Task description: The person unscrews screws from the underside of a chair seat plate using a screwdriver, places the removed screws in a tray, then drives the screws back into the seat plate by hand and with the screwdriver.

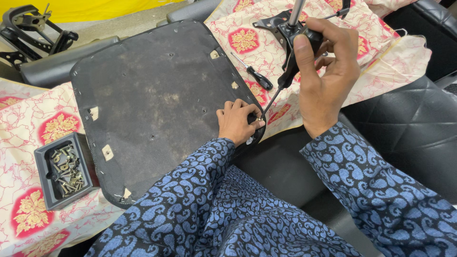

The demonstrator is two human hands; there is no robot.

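A black chair seat base [157, 90] lies upside down on a patterned cloth, dusty, with staples along its rim. My left hand [238, 121] presses on its right edge, fingers curled around a small screw or fitting there. My right hand [326, 71] is shut on a black-handled screwdriver [285, 78], its shaft slanting down to the spot by my left fingers. A second screwdriver [254, 72] with a black handle lies on the cloth just right of the seat.
A grey tray [44, 178] of several screws and bolts sits at the left. A black metal chair mechanism with a silver column [285, 24] lies at the top. Black cushioned chair parts [409, 123] are at the right, armrest pieces [33, 28] at the top left.
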